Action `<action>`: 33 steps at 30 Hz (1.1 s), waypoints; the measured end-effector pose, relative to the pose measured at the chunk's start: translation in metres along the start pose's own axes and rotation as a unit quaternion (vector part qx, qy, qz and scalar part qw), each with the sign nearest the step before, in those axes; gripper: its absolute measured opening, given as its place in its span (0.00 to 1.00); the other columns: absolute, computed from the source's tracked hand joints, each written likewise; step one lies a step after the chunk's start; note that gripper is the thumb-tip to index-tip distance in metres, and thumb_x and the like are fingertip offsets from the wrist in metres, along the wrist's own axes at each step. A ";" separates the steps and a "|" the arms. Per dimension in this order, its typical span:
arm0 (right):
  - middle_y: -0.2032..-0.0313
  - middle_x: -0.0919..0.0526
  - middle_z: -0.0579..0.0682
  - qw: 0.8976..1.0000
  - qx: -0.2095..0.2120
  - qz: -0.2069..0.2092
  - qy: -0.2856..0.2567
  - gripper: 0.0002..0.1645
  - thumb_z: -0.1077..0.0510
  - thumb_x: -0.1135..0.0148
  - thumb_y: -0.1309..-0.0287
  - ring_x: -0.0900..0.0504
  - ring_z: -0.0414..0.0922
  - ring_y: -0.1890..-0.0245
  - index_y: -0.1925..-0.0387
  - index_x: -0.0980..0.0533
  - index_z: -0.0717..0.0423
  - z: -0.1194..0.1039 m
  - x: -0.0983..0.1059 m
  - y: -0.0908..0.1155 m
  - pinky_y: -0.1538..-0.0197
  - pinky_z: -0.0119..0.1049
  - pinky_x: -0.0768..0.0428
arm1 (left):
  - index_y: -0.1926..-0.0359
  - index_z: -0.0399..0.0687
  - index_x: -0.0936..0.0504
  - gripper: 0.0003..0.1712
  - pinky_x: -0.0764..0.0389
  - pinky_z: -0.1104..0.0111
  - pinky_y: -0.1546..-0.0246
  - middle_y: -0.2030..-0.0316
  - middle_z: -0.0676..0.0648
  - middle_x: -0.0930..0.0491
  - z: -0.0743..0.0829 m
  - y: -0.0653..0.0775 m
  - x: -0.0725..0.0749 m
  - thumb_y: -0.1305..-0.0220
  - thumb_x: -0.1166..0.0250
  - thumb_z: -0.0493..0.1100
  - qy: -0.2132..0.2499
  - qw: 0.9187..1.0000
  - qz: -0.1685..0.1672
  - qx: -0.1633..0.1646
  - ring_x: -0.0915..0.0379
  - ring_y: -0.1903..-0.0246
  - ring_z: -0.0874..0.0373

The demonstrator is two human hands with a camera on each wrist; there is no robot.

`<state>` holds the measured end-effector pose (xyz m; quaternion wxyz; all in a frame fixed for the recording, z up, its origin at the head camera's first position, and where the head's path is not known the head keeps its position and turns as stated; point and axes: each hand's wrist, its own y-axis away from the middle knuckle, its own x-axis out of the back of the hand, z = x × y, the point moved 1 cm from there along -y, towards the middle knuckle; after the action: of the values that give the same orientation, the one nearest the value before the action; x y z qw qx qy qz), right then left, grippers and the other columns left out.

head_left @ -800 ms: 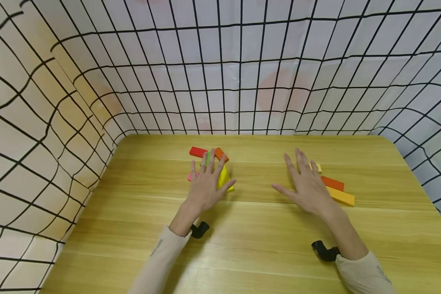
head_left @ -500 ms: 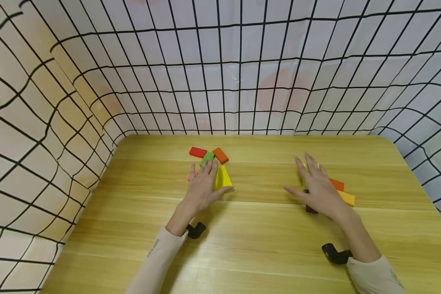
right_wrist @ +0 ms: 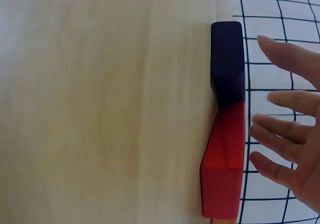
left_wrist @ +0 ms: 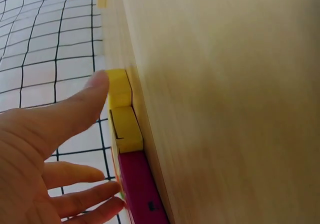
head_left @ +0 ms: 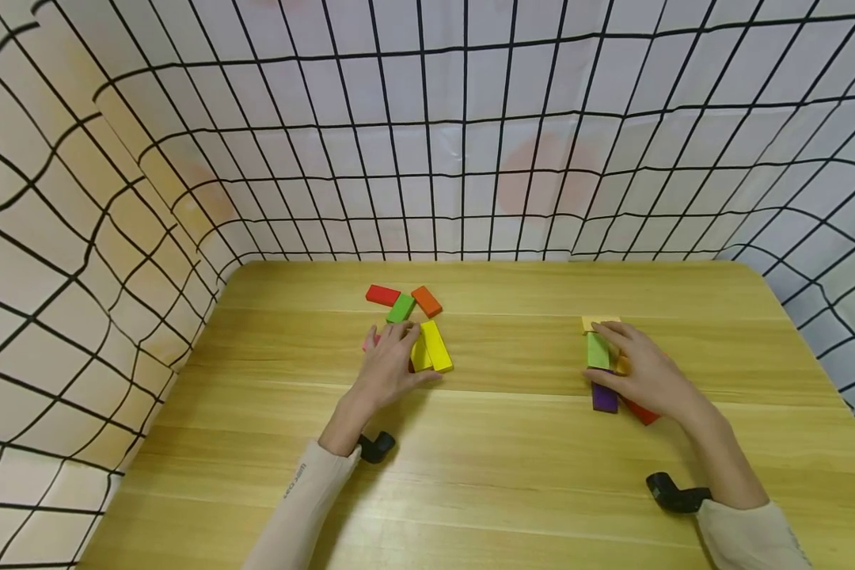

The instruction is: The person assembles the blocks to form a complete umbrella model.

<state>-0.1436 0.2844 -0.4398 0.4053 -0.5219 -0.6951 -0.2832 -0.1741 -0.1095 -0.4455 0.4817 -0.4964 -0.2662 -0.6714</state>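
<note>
My left hand (head_left: pixel 388 368) hovers over the left group of blocks, fingers loosely bent and spread around two yellow blocks (head_left: pixel 436 347). Its thumb tip overlaps the end of a yellow block in the left wrist view, where a magenta block (left_wrist: pixel 142 189) lies beside the yellow ones. Over the right group is my right hand (head_left: pixel 648 368), its fingers bent and apart. A light green block (head_left: pixel 598 351) and a purple block (head_left: pixel 604 397) lie by its thumb, with a red block (right_wrist: pixel 222 189) partly hidden beneath it in the head view. Neither hand holds anything.
Behind the left hand lie a red block (head_left: pixel 382 295), a green block (head_left: pixel 400 308) and an orange block (head_left: pixel 427 301). A pale yellow block (head_left: pixel 594 323) sits beyond the light green one. Black wire mesh (head_left: pixel 463 174) borders the wooden table (head_left: pixel 513 459).
My right hand has moved right, uncovering the light green and purple blocks. The left hand has drawn slightly back and left. The fingers of both hands have gone from straight to bent.
</note>
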 end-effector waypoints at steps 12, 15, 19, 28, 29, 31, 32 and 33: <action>0.40 0.27 0.67 0.999 0.021 0.032 0.019 0.42 0.52 0.23 0.42 0.25 0.61 0.46 0.33 0.28 0.71 0.007 -0.001 -0.002 0.46 0.62 0.23 | 0.41 0.38 0.17 0.36 0.46 0.29 0.27 0.42 0.38 0.20 -0.007 0.000 0.000 0.47 0.19 0.52 -0.012 1.000 0.010 -0.014 0.31 0.36 0.39; 0.40 0.27 0.67 0.999 0.014 0.032 0.017 0.42 0.52 0.23 0.41 0.25 0.61 0.46 0.33 0.28 0.71 0.006 -0.001 -0.002 0.45 0.62 0.23 | 0.42 0.38 0.16 0.35 0.46 0.29 0.27 0.42 0.39 0.19 -0.008 -0.001 0.000 0.47 0.19 0.52 -0.022 0.999 0.014 -0.018 0.31 0.37 0.40; 0.40 0.28 0.67 1.000 -0.004 0.026 0.006 0.42 0.52 0.24 0.40 0.25 0.63 0.45 0.33 0.29 0.71 0.005 -0.003 -0.003 0.43 0.64 0.23 | 0.42 0.38 0.15 0.35 0.45 0.31 0.28 0.43 0.39 0.19 -0.007 -0.001 0.001 0.48 0.18 0.52 -0.020 0.999 0.016 -0.022 0.30 0.38 0.40; 0.35 0.31 0.68 1.000 -0.021 0.011 -0.002 0.43 0.50 0.26 0.38 0.29 0.70 0.38 0.31 0.30 0.70 0.006 -0.006 -0.007 0.39 0.72 0.28 | 0.44 0.37 0.14 0.33 0.32 0.41 0.38 0.43 0.38 0.19 -0.005 0.001 0.003 0.47 0.18 0.50 0.000 1.000 0.009 -0.027 0.28 0.40 0.41; 0.34 0.31 0.69 1.000 -0.022 0.008 -0.002 0.43 0.50 0.26 0.38 0.30 0.71 0.37 0.30 0.31 0.70 0.006 -0.006 -0.007 0.39 0.73 0.29 | 0.44 0.37 0.14 0.33 0.32 0.43 0.40 0.43 0.38 0.19 -0.005 0.001 0.003 0.47 0.18 0.50 0.002 1.000 0.007 -0.027 0.27 0.40 0.41; 0.33 0.31 0.69 1.000 -0.023 0.004 0.001 0.43 0.50 0.27 0.37 0.30 0.72 0.36 0.30 0.31 0.70 0.005 -0.007 -0.008 0.38 0.74 0.30 | 0.44 0.36 0.15 0.32 0.31 0.45 0.41 0.43 0.38 0.19 -0.004 0.001 0.004 0.46 0.19 0.49 0.009 1.000 0.003 -0.028 0.26 0.40 0.41; 0.33 0.31 0.69 1.000 -0.024 0.003 0.001 0.43 0.50 0.28 0.36 0.30 0.73 0.36 0.29 0.32 0.70 0.005 -0.008 -0.008 0.39 0.75 0.30 | 0.45 0.36 0.15 0.31 0.31 0.45 0.41 0.43 0.38 0.19 -0.004 0.001 0.004 0.46 0.19 0.48 0.013 0.999 0.001 -0.030 0.26 0.41 0.41; 0.33 0.31 0.69 1.000 -0.026 0.003 0.001 0.43 0.50 0.28 0.36 0.30 0.73 0.36 0.29 0.32 0.70 0.005 -0.008 -0.008 0.39 0.75 0.30 | 0.45 0.35 0.15 0.31 0.30 0.46 0.41 0.43 0.37 0.19 -0.004 0.001 0.004 0.46 0.19 0.47 0.018 0.999 -0.001 -0.032 0.25 0.41 0.41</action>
<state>-0.1513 0.2822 -0.4487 0.3935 -0.5341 -0.6853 -0.3004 -0.1745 -0.1150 -0.4430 0.4701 -0.4987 -0.2363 -0.6888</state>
